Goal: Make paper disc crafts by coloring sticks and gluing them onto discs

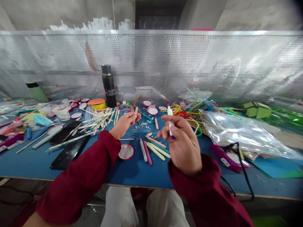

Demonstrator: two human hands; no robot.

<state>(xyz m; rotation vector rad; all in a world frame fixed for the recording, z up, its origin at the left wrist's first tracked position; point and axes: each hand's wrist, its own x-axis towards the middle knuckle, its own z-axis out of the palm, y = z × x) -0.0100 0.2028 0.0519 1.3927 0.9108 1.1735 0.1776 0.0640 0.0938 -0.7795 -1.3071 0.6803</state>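
Right hand [186, 145] pinches a white, purple-ended tube [170, 122]; left hand [123, 124], a tan stick [136, 110].

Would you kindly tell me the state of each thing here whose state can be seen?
Left hand: closed on a wooden stick
Right hand: holding a white tube
White tube: near upright; capped or not, cannot tell
Black bottle: upright, lid on
Green bottle: capped, seemingly tilted
Coloured sticks: lying loose, side by side
Nearest red-rimmed disc: lying flat
Clear bag: lying spread out
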